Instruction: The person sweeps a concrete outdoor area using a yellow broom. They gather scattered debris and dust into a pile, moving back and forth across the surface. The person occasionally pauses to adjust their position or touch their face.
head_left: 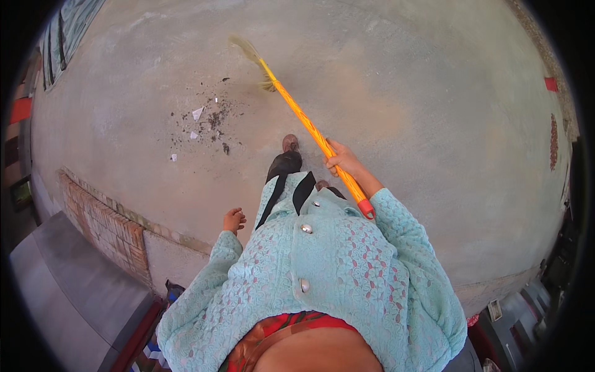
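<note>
I see the broom (304, 121) slanting across the middle of the view, its orange handle running from a red end cap near the person's right side up to pale straw bristles that rest on the concrete floor (403, 93) ahead. The right hand (342, 162) is wrapped around the handle on its lower part, fingers closed tight on it. The left hand (233, 219) hangs free beside the body, fingers loosely curled and holding nothing. Just left of the bristles I see a scatter of dark dirt and small white paper scraps (207, 121). 1 dark shoe (289, 143) steps forward between that litter and the handle. A low brick ledge (105, 226) runs along the left, well apart from the broom.
</note>
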A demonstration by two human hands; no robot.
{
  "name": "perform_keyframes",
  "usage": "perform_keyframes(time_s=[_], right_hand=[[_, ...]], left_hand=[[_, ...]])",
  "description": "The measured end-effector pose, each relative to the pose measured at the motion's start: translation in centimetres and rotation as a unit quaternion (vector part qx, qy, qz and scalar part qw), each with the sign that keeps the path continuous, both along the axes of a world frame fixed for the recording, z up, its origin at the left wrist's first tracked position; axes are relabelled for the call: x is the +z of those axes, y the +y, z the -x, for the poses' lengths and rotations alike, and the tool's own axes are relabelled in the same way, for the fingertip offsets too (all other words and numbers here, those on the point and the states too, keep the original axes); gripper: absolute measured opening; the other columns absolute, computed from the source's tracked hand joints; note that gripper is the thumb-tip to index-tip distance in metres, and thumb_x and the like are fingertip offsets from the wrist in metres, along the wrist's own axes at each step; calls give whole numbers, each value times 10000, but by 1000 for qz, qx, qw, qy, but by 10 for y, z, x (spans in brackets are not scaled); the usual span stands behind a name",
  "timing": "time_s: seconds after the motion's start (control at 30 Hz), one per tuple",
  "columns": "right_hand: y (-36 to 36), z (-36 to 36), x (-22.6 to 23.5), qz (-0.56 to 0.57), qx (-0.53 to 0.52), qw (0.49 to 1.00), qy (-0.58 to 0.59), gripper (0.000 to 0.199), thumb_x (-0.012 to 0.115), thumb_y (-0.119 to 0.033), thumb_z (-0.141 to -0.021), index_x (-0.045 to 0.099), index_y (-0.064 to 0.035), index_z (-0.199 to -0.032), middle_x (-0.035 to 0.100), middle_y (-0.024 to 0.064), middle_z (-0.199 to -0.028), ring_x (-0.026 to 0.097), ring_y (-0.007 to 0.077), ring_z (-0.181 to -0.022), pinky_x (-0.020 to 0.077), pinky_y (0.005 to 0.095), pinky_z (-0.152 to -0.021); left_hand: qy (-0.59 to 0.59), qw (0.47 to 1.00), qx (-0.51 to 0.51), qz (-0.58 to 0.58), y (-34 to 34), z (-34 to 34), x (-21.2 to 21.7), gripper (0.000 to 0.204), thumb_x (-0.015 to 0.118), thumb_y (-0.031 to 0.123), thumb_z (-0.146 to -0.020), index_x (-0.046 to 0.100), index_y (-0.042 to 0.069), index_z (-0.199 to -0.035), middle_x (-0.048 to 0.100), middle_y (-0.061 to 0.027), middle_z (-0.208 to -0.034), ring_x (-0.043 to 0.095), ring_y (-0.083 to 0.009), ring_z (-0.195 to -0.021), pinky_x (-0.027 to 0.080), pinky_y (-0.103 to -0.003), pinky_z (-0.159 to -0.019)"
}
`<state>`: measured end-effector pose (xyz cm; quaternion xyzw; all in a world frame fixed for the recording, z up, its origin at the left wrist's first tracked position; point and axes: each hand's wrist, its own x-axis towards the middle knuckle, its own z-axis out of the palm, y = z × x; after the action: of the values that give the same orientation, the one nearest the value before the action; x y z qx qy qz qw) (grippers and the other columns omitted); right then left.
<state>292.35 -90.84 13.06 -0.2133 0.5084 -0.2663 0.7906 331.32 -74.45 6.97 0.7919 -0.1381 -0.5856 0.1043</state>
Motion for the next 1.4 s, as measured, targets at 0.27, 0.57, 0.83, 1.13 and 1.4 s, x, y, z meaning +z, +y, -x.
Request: perform_keyframes(time_s=[0.27, 0.57, 0.83, 1.13, 1.4], right_hand=[[-3, 112, 76, -17, -129, 971, 199, 791, 462, 41, -599, 119, -123, -1293, 420, 24, -540, 404, 98, -391, 348, 227, -348], [-97, 254, -63, -113, -130, 937, 303, 397, 466, 50, -580, 342, 15, -956, 429, 71, -518, 446, 166, -393, 354, 269, -326], [-139, 125, -68, -41, 68, 974, 211, 702, 474, 61, -590, 197, 2, -1232, 466, 79, -580, 448, 150, -397, 357, 265, -349], [-89, 188, 26, 0, 21, 998, 59, 829, 480, 56, -566, 104, -79, -1292, 451, 32, -566, 415, 105, -396, 344, 240, -366], [-15, 283, 64, -91, -184, 953, 225, 762, 451, 44, -589, 164, -94, -1282, 421, 22, -553, 403, 105, -394, 344, 225, -357]], left_hand=[[58, 995, -65, 40, -154, 55, -14, 307, 468, 131, -728, 506, 65, -1025, 549, -41, -765, 530, -122, -624, 411, -259, -518], [-3, 999, -7, 34, -152, 70, 20, 300, 451, 139, -771, 477, 75, -1063, 556, -82, -826, 545, -160, -701, 444, -291, -581], [-50, 996, -36, -67, -125, 91, 35, 293, 447, 139, -752, 490, 60, -1032, 552, -38, -745, 541, -121, -611, 416, -253, -491], [8, 991, -123, 57, -252, 159, 29, 332, 451, 192, -779, 459, 68, -1087, 548, -54, -851, 539, -141, -723, 436, -278, -590], [2, 990, -128, 67, -271, 188, 44, 325, 472, 139, -731, 491, 57, -1044, 553, -46, -798, 528, -121, -651, 410, -246, -533]])
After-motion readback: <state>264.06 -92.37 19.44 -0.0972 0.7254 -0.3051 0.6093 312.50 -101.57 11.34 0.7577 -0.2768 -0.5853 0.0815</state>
